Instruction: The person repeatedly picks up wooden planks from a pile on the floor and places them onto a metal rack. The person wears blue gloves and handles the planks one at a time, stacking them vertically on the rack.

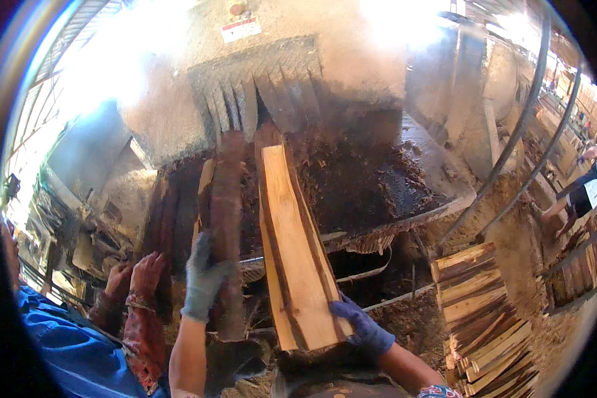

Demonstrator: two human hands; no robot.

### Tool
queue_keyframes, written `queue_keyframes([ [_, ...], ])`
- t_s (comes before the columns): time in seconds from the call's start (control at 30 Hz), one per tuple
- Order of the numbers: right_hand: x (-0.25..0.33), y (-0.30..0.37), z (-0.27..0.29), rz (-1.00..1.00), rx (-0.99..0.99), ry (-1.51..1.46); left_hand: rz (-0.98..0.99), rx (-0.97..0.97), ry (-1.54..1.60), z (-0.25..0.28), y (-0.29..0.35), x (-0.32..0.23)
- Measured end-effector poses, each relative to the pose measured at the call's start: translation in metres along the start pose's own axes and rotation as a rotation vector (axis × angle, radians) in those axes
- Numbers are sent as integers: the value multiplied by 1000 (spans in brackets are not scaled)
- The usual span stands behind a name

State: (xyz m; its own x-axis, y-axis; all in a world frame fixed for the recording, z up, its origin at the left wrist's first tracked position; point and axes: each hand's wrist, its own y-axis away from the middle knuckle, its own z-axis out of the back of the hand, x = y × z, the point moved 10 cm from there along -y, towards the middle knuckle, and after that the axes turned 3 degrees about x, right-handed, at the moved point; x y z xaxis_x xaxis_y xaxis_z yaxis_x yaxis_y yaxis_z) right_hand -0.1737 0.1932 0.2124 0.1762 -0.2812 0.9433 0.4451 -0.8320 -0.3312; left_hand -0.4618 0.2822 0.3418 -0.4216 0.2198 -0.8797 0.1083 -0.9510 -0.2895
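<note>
My right hand (366, 326), in a blue-purple glove, is closed on the near right corner of a pale plank (297, 252) with dark bark edges. That plank lies over another pale board (272, 282), which shows along its left side. Their far ends point toward a slot with hanging flaps (255, 103). My left hand (204, 280), in a greyish glove, is beside a dark bark-faced board (229, 199), blurred in the picture. Its fingers stretch forward and its thumb is spread toward that board. Whether it presses on the board is hard to see.
A co-worker's bare hands (139, 275) and blue-clothed body are close at my left, near dark boards (159, 219). Bark scraps cover the machine bed (378, 179). Stacked planks (474, 292) lie at right, below curved dark bars (524, 119). Another person (587, 182) is farther right.
</note>
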Motion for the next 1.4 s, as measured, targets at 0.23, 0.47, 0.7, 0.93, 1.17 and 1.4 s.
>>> queue_keyframes([
  [0.23,-99,90,15,-766,-242,-543,-16,252,-621,-22,26,6],
  [0.47,-49,142,-22,-879,-123,-939,431,438,316,-166,106,40],
  [0.7,-35,55,52,-674,21,-581,689,477,802,-230,163,35],
  [0.93,-13,188,100,-335,-230,-871,823,684,764,-343,244,9],
  [1.17,98,397,190,-93,-874,-354,421,1107,553,-490,326,-119],
  [1.4,197,645,211,-28,-1466,-152,328,1070,412,-550,356,-196],
])
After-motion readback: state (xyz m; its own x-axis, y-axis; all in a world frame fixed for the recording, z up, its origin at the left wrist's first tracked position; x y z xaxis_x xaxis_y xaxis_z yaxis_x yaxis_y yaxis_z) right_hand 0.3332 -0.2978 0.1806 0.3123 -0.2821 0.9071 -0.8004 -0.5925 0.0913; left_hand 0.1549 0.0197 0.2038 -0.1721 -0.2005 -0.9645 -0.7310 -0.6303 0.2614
